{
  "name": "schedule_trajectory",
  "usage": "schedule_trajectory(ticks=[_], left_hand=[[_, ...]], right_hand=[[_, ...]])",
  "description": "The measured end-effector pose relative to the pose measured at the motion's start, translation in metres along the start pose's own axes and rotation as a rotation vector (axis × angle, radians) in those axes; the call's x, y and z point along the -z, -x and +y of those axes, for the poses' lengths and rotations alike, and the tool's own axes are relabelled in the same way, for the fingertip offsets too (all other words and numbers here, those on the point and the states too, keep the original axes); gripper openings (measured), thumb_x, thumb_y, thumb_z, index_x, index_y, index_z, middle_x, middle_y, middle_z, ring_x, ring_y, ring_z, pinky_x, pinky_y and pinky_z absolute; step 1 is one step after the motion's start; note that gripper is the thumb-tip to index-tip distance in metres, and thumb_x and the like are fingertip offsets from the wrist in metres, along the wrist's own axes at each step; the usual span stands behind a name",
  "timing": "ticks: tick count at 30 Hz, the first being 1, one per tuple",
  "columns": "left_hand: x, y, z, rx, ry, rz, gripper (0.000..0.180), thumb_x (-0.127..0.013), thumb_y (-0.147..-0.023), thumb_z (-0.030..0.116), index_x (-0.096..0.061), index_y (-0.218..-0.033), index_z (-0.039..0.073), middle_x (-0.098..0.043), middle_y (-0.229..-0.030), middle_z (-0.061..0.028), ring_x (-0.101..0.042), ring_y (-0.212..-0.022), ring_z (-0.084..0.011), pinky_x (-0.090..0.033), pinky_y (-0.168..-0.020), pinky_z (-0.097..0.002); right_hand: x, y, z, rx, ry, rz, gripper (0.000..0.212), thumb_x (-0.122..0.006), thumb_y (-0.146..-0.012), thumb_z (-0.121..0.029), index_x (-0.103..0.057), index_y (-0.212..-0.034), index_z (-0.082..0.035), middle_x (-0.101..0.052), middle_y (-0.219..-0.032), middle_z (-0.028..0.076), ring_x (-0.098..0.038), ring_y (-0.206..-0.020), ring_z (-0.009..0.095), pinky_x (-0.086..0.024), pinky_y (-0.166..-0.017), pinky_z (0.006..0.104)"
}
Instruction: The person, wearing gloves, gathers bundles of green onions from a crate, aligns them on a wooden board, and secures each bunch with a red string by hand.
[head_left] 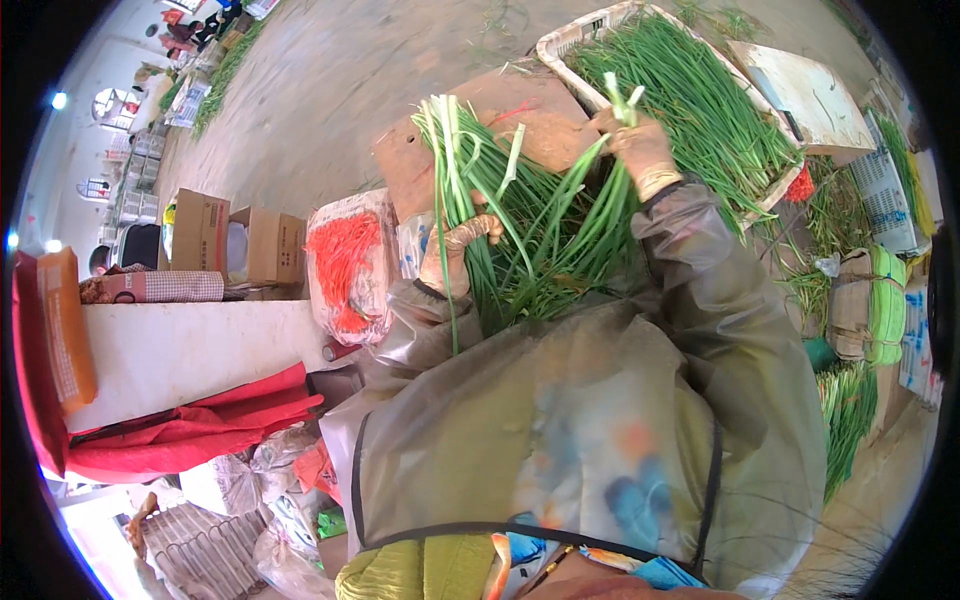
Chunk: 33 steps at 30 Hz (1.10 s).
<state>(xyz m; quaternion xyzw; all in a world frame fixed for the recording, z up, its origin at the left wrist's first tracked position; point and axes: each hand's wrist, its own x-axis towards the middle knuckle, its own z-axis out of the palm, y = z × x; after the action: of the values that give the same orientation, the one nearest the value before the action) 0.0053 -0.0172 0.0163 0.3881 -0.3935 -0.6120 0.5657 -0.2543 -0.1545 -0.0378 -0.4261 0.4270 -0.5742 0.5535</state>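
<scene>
My left hand (462, 250) is closed around a bunch of green onions (448, 150), their pale stems pointing away from me. To the right, my right hand (640, 150) grips a few more green onions (580, 185) near their white ends, which stick up past the fingers. Both hands wear thin, soiled gloves. Between them a loose heap of green leaves (540, 270) lies against my lap. Beyond it is a reddish-brown board (400, 155), partly covered by the stems. The fingertips of my right hand are hard to make out.
A white crate (548, 48) full of long green onions stands at the far right, a pale foam lid (800, 90) beside it. On my left, red ties (345, 262) lie on a stained block (375, 215). Cardboard boxes (200, 235) and a white counter (190, 345) are further left.
</scene>
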Motion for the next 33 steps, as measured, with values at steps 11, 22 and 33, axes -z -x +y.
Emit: schedule_trajectory(ticks=[11,22,33], left_hand=[[-0.011,0.001,-0.004,0.234,0.087,-0.083,0.039,-0.063,-0.081,0.016,-0.052,-0.116,0.003,-0.058,-0.105,-0.0074,-0.054,-0.100,-0.0183,-0.041,-0.087,-0.0313],[0.000,0.013,0.012,0.314,-0.005,-0.343,0.051,-0.067,-0.078,0.031,-0.047,-0.112,-0.002,-0.055,-0.078,-0.0064,-0.050,-0.065,-0.0141,-0.041,-0.053,-0.0242],[0.033,0.022,-0.011,0.399,0.049,-0.462,0.045,-0.067,-0.079,0.018,-0.049,-0.119,0.012,-0.058,-0.077,-0.0059,-0.052,-0.060,-0.0124,-0.040,-0.048,-0.0233]], right_hand=[[-0.068,0.065,-0.092,-0.258,0.195,-0.419,0.033,-0.063,-0.082,-0.026,-0.060,-0.101,0.001,-0.053,-0.060,0.001,-0.042,-0.045,0.008,-0.037,-0.041,0.0211],[-0.066,0.073,-0.067,-0.365,-0.072,-0.797,0.016,-0.060,-0.079,-0.015,-0.052,-0.086,-0.003,-0.043,-0.054,-0.001,-0.037,-0.039,0.008,-0.027,-0.037,0.0209],[-0.034,0.082,-0.104,-0.549,-0.245,-0.666,0.017,-0.065,-0.075,-0.015,-0.057,-0.084,-0.003,-0.044,-0.052,-0.004,-0.035,-0.039,0.003,-0.027,-0.036,0.0164]])
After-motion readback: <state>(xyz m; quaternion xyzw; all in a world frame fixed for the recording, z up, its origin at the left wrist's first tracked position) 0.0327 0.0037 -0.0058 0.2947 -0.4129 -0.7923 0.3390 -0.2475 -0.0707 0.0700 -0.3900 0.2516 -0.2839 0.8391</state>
